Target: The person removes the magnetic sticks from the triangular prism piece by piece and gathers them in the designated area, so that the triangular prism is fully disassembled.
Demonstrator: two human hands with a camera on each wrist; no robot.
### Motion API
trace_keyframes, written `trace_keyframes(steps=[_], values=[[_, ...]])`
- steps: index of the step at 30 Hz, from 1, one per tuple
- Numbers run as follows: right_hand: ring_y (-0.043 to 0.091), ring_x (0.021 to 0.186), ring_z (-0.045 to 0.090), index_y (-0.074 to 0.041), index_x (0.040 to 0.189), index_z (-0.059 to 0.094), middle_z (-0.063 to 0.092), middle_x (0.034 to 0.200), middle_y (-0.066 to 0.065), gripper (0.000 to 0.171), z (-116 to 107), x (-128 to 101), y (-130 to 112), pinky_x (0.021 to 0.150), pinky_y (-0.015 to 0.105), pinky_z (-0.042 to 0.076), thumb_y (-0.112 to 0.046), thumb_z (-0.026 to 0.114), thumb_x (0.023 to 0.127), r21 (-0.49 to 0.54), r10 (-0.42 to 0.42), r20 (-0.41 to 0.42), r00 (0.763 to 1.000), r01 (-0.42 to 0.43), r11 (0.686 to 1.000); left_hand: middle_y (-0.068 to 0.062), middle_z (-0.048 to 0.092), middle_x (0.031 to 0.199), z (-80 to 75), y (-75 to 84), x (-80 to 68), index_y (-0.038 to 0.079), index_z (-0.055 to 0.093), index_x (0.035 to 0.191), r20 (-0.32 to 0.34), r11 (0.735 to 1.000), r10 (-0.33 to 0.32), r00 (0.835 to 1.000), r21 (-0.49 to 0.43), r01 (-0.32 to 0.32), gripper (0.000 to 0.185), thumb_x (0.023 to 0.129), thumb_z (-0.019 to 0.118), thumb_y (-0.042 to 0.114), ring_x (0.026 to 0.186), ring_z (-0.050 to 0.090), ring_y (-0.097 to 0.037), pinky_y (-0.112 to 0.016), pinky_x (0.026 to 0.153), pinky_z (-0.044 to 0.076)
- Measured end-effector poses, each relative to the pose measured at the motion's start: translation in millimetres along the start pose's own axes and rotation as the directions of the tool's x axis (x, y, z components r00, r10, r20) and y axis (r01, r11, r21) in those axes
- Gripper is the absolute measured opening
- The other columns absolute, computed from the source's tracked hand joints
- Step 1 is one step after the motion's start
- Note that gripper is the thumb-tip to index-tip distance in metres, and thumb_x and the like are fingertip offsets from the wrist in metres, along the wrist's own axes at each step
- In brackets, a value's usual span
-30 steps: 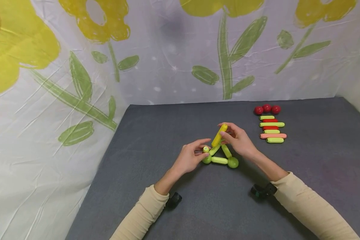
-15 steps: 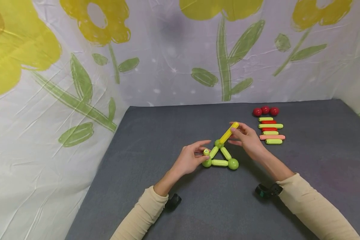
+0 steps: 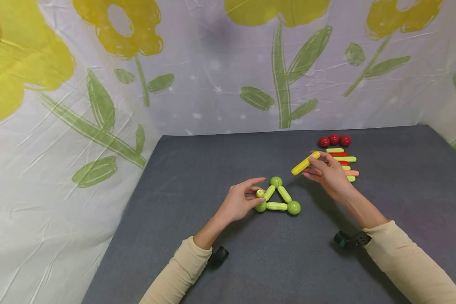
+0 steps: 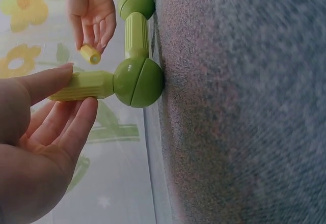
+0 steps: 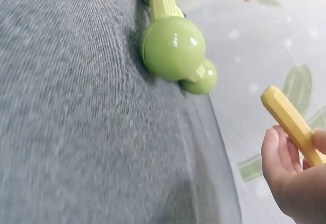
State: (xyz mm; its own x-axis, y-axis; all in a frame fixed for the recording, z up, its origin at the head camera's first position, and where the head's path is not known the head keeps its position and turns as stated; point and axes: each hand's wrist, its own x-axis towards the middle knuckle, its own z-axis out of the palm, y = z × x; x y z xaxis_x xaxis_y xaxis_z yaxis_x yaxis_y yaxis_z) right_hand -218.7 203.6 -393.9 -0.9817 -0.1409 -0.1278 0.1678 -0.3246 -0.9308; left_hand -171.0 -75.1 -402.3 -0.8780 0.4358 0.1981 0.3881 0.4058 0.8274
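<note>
Three green balls, at the left (image 3: 261, 207), the far corner (image 3: 276, 182) and the right (image 3: 294, 207), are joined by light green rods (image 3: 277, 206) into a flat triangle on the table. From the left ball (image 4: 140, 81) another light green rod (image 4: 89, 85) stands upright, and my left hand (image 3: 238, 200) pinches it between thumb and fingers. To the right of the triangle, my right hand (image 3: 332, 175) holds a longer yellow rod (image 3: 303, 165) in the air by its upper end. The rod's lower end points left and touches nothing.
Beyond my right hand lies a row of light green, red and pink rods (image 3: 346, 159), partly hidden by that hand. Several red balls (image 3: 334, 139) sit behind the row. A flower-printed cloth (image 3: 213, 84) hangs along the back edge of the dark table (image 3: 197, 169).
My right hand has carried the yellow rod rightward, away from the triangle's far ball, and tilted it flatter. My left hand stays at the upright rod.
</note>
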Motion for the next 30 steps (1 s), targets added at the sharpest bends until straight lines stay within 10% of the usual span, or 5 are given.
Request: trace_keyframes(steps=[30], values=[[0.016, 0.092, 0.067, -0.005, 0.118, 0.033, 0.066, 0.103, -0.001, 0.033, -67.9, -40.8, -8.2, 0.081, 0.031, 0.054, -0.011, 0.057, 0.096, 0.069, 0.034, 0.008, 0.999, -0.034, 0.997, -0.011, 0.067, 0.111, -1.4, -2.1, 0.1, 0.008, 0.053, 0.135, 0.016, 1.000, -0.002, 1.000, -0.025, 0.002, 0.052, 0.086, 0.070, 0.003, 0.104, 0.062, -0.023, -0.027, 0.084, 0.052]])
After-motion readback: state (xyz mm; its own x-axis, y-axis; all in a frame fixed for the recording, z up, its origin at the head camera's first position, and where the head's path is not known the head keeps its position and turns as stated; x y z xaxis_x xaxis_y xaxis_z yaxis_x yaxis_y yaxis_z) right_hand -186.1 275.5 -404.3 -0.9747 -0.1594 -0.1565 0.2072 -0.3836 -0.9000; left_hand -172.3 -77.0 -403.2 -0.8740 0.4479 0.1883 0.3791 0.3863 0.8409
